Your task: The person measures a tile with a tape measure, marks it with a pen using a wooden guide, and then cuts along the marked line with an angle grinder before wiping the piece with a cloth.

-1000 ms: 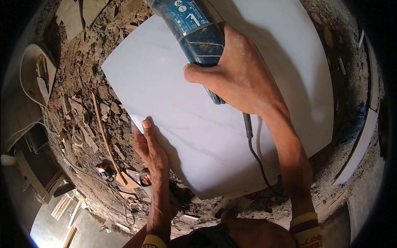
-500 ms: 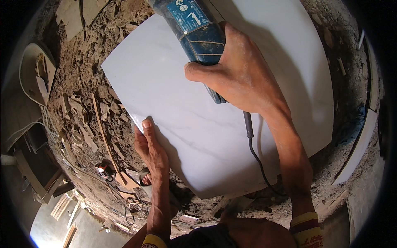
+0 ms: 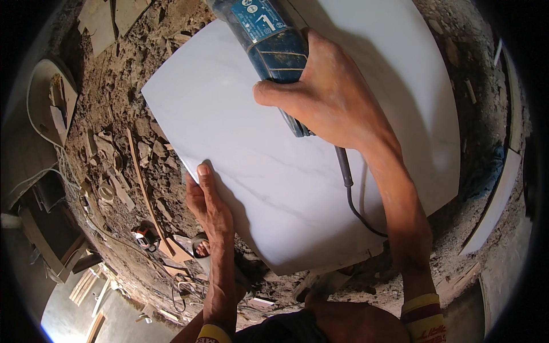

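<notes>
Power tool: the blue, cylindrical, dust-marked power tool (image 3: 277,54) lies slantwise above the slab, its far end cut off by the upper edge of view; contact there cannot be told.
Right hand: the right hand (image 3: 340,97) wraps its fingers round the tool's rear body.
Slab: the broad white slab with faint grey veining (image 3: 286,200) is under the tool.
Left hand: the left hand (image 3: 210,208) grips the slab's left edge, thumb on top, fingers mostly hidden.
Slip risk: one-handed hold and a smooth face could let the tool skid if it ran.
Crack risk: uneven support could split the slab; what carries it is mostly hidden.
Cord risk: the black flexible cord (image 3: 347,183) runs close to the right forearm and might snag.
Ground: brown, rubble-strewn earth (image 3: 111,77), with a thin brown wooden strip (image 3: 139,177) left of the slab.
Room edge: a long white board (image 3: 493,206) at right; pale grey floor (image 3: 60,311) at lower left.
</notes>
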`<state>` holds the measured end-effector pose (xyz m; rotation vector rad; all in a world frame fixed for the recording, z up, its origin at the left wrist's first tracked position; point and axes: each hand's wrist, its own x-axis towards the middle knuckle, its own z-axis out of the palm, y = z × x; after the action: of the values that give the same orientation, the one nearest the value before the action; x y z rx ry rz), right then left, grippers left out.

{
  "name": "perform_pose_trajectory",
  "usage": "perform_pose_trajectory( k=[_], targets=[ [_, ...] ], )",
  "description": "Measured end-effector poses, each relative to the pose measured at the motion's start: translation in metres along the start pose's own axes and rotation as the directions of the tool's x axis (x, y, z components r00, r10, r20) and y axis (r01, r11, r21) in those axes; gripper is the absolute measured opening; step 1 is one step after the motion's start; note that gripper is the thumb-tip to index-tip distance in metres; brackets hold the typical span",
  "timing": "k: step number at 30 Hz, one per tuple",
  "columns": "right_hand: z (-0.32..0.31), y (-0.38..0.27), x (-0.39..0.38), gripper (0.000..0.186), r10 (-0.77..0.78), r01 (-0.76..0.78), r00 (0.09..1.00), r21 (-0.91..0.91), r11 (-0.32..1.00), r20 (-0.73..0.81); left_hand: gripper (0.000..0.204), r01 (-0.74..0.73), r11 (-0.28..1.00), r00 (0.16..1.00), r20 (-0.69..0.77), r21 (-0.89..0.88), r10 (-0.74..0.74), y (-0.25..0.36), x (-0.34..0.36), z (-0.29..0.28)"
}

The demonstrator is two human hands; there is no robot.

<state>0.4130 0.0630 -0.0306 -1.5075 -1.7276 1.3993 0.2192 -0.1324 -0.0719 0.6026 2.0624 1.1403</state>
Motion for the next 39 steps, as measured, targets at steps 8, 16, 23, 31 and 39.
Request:
perform_pose_trajectory(
  k=[8,16,23,31,39],
  targets=[
    [-0.001,-0.004,-0.006,0.047,0.04,-0.04,0.999,-0.009,0.999,0.021,0.048,-0.039,0.999,0.999,0.006,-0.001,0.039,-0.008,0.002,-0.002],
    [-0.001,-0.003,-0.013,0.046,0.036,-0.036,0.999,-0.024,0.999,0.0,0.046,-0.013,0.999,1.0,0.02,0.03,0.012,-0.006,0.001,-0.002],
    [-0.006,-0.004,-0.021,0.048,0.125,-0.121,0.991,-0.06,0.991,0.054,0.046,-0.046,0.999,0.999,-0.003,0.004,0.046,-0.009,0.002,-0.001],
    [-0.008,0.0,-0.031,0.046,0.121,-0.118,0.99,-0.045,0.992,0.076,0.046,-0.045,0.999,0.999,0.013,0.016,0.045,-0.01,0.001,0.0],
    [-0.009,0.003,-0.041,0.045,0.103,-0.101,0.993,-0.04,0.994,0.063,0.054,-0.039,0.996,0.999,-0.006,0.076,0.04,-0.005,-0.002,0.0]
  ],
)
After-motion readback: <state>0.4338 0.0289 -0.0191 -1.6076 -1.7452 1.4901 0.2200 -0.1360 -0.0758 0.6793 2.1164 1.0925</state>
